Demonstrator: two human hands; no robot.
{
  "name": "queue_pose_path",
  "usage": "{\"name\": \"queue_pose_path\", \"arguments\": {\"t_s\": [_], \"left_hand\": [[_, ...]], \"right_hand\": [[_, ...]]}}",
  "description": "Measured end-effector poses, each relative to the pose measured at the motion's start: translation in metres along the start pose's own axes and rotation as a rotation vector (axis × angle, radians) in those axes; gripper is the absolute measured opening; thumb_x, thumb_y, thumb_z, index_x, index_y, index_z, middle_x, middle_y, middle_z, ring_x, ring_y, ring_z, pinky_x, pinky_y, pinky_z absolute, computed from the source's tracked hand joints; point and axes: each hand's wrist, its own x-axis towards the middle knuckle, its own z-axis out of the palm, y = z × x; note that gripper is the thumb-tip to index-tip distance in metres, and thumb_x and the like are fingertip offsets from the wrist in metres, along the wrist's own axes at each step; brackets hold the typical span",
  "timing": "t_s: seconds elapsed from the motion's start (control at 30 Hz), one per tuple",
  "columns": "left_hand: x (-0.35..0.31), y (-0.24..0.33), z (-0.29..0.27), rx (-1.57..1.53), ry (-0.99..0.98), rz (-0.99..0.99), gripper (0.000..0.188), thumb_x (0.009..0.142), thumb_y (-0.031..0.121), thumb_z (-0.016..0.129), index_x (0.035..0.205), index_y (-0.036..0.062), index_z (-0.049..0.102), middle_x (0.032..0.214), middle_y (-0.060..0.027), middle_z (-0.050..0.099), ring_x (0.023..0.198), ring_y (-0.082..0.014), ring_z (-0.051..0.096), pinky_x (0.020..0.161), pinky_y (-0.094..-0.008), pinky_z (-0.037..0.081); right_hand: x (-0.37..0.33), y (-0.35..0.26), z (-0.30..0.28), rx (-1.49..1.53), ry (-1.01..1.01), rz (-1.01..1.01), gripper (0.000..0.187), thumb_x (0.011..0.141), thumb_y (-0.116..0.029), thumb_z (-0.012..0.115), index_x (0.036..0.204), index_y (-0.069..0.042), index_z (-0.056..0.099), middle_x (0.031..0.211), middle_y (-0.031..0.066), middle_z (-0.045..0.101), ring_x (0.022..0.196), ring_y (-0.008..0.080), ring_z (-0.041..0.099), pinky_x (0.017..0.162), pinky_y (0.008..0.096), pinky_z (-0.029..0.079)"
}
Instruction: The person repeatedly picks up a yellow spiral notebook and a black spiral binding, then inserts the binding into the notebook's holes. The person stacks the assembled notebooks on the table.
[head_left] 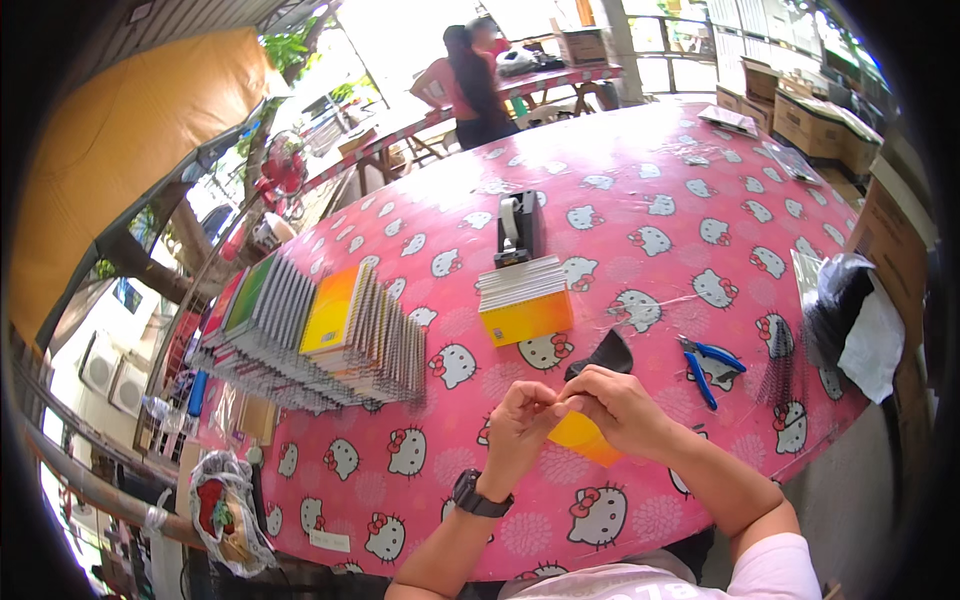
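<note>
Directly in front of me, my left hand (pixel 524 418) and my right hand (pixel 618 404) meet with pinched fingertips at the upper edge of a small yellow-orange notebook (pixel 584 440). Both hands partly hide it, and its binding edge cannot be made out. Just beyond my right hand is a dark, curved, flat piece (pixel 606 350); whether it is attached to the notebook is unclear. Farther off sits a pile of yellow notebooks (pixel 526 318), with a black tape dispenser (pixel 518 228) behind it. To the right lie blue-handled cutting pliers (pixel 710 368).
Tall stacks of spiral notebooks (pixel 330 340) stand at the left. Several wire coils (pixel 780 385) lie at the right, near plastic bags (pixel 850 310). A plastic bag of scraps (pixel 228 510) hangs by the near left edge. A person (pixel 468 85) stands beyond the pink table (pixel 390 470).
</note>
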Motion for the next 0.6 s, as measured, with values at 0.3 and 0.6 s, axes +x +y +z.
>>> {"name": "queue_pose_path", "arguments": {"t_s": [0.3,0.6], "left_hand": [[0.030,0.082,-0.044,0.373,0.233,0.323,0.018,0.097,0.024,0.053,0.101,0.0082,0.061,0.097,0.0015,0.059,0.084,-0.0066,0.052,0.073,-0.0212,0.041],[0.167,0.239,-0.189,1.063,0.119,0.224,0.019,0.091,0.015,0.053,0.095,0.0022,0.066,0.085,-0.0016,0.062,0.079,-0.0088,0.055,0.071,-0.0236,0.042]], "right_hand": [[0.008,0.025,-0.022,-0.027,0.210,0.149,0.048,0.090,-0.031,0.062,0.127,-0.003,0.049,0.110,0.0164,0.059,0.104,0.0265,0.055,0.090,0.0371,0.045],[0.006,0.058,-0.029,-0.229,0.054,0.163,0.033,0.090,-0.029,0.061,0.106,0.000,0.060,0.104,0.0171,0.060,0.103,0.0325,0.055,0.087,0.0403,0.045]]}}
